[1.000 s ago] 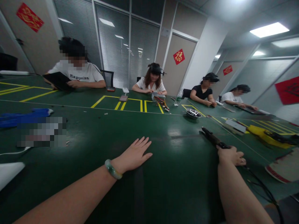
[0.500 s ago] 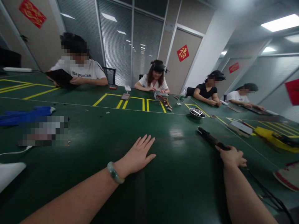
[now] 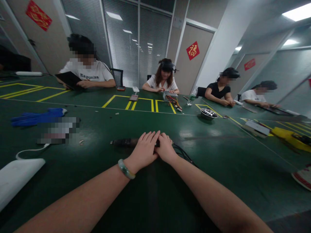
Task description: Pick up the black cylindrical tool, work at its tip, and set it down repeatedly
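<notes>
A dark, corded electric screwdriver (image 3: 123,142) lies crosswise in front of me, low over the green table, its tip pointing left. My right hand (image 3: 166,149) is closed around its rear end, where the black cord (image 3: 186,153) trails off to the right. Over the tool's middle rests my left hand (image 3: 145,151), its fingers stretched forward and its fingertips against my right hand. A green bangle (image 3: 126,169) circles my left wrist. Both palms and part of the tool's body are hidden under the hands.
Blue gloves (image 3: 37,117), a blurred-out object with a white cable, and a white item (image 3: 20,179) lie left. Ahead are a metal bowl (image 3: 209,114), a water bottle (image 3: 192,97) and a metal box with wires (image 3: 170,96). Several people sit across the table (image 3: 97,194).
My right hand has brought the screwdriver from the right to the middle and turned its tip leftward. My left hand now lies over it. The view has shifted slightly.
</notes>
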Motion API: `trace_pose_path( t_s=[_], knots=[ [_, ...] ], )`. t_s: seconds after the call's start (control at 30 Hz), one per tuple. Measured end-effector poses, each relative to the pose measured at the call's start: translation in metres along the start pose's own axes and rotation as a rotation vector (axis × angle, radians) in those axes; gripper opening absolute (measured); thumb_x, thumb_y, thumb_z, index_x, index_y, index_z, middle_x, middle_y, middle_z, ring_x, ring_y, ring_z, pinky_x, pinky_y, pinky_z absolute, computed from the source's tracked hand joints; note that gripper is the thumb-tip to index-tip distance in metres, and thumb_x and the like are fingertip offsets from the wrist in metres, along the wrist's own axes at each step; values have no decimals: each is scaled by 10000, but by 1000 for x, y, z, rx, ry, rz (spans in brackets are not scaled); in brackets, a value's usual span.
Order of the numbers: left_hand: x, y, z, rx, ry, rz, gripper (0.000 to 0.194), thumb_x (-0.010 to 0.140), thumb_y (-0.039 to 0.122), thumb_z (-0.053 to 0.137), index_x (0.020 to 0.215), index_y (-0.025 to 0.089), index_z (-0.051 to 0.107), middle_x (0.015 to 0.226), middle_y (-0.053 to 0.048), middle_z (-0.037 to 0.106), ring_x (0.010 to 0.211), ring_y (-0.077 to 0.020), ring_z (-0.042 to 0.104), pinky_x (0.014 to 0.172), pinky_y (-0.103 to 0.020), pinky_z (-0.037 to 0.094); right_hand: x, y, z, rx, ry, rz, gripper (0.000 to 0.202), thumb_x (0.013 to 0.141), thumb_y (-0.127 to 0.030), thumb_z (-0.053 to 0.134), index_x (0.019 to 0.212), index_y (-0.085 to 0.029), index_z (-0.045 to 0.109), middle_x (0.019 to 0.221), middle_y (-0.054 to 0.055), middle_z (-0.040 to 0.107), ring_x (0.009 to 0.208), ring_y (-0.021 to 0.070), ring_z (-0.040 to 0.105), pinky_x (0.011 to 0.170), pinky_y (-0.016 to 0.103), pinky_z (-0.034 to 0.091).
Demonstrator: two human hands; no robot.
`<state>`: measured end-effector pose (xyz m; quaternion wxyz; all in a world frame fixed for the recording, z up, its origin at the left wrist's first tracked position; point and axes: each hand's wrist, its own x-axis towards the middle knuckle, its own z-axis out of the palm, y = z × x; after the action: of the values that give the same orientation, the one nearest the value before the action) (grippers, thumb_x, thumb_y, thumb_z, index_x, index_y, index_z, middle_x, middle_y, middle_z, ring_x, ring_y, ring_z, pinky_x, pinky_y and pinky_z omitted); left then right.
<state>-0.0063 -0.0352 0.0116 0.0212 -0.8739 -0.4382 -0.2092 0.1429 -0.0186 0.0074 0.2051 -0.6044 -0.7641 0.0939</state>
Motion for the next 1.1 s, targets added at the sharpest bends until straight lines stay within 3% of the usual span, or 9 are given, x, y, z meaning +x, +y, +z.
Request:
trace_pose_path(
  t_s=[0.07, 0.17, 0.23, 0.33, 0.53, 0.6, 0.77, 0.83, 1.1],
  knots=[
    [0, -6, -3, 1, -6, -47, 796, 820, 322, 582, 1495, 192, 180, 1517, -114, 316, 1364, -279, 338, 1148, -461, 191, -5, -5, -5, 106, -33, -95, 554, 794, -337, 667, 1302, -249, 465, 1178, 72, 480, 1072, 228, 480, 936, 385, 396],
    [2, -8, -9, -18, -9, -39, 660, 868, 348, 557, 1454, 216, 285, 1469, -104, 395, 1310, -274, 407, 1096, -452, 283, -24, 15, -32, 102, 42, -132, 615, 781, -385, 696, 1327, -237, 455, 1244, 86, 448, 1141, 237, 463, 1001, 395, 367],
    [5, -6, -12, -45, -23, 1, 548, 893, 395, 549, 1391, 233, 387, 1376, -86, 497, 1247, -262, 468, 1050, -437, 337, -41, 34, -53, -8, 23, -86, 452, 786, -386, 699, 1190, -231, 567, 1162, 78, 504, 1105, 250, 491, 967, 417, 386],
    [8, 0, -12, -69, -40, 49, 469, 886, 446, 577, 1295, 239, 481, 1250, -60, 578, 1156, -241, 528, 1002, -413, 381, -60, 52, -75, -99, -171, 17, 271, 759, -392, 730, 957, -230, 641, 973, 46, 576, 890, 225, 573, 770, 363, 454],
    [12, 6, -13, -74, -65, 52, 367, 907, 404, 551, 1233, 239, 528, 1163, -53, 606, 1050, -220, 571, 921, -374, 440, -65, 52, -80, -183, -246, 101, 41, 796, -200, 669, 802, -239, 682, 834, 31, 619, 788, 198, 589, 670, 297, 413],
    [13, 4, -19, -87, -96, 67, 334, 893, 396, 562, 1191, 244, 556, 1125, -44, 618, 1012, -212, 583, 893, -356, 452, -61, 53, -77, -145, -144, 112, 44, 810, -210, 655, 793, -241, 681, 831, 24, 621, 755, 185, 585, 637, 287, 403],
    [16, -4, -41, -126, -257, 114, 268, 828, 379, 594, 1079, 287, 612, 1018, 8, 645, 891, -188, 609, 782, -305, 474, -39, 63, -74, -25, 372, 62, 129, 910, -269, 530, 929, -208, 643, 970, 49, 623, 824, 175, 582, 679, 287, 419],
    [15, -1, -45, -90, -263, 100, 260, 818, 363, 590, 1063, 279, 614, 998, 1, 647, 870, -192, 609, 765, -310, 470, -31, 64, -74, 7, 427, 37, 138, 917, -276, 522, 937, -196, 633, 986, 57, 623, 847, 179, 580, 693, 287, 423],
    [7, 20, -28, 33, -158, 101, 204, 869, 382, 589, 990, 219, 572, 981, -39, 615, 894, -203, 577, 774, -330, 452, -48, 47, -67, 14, 52, -174, 103, 881, -205, 583, 925, -233, 673, 951, 10, 632, 859, 154, 587, 762, 288, 430]
  ],
)
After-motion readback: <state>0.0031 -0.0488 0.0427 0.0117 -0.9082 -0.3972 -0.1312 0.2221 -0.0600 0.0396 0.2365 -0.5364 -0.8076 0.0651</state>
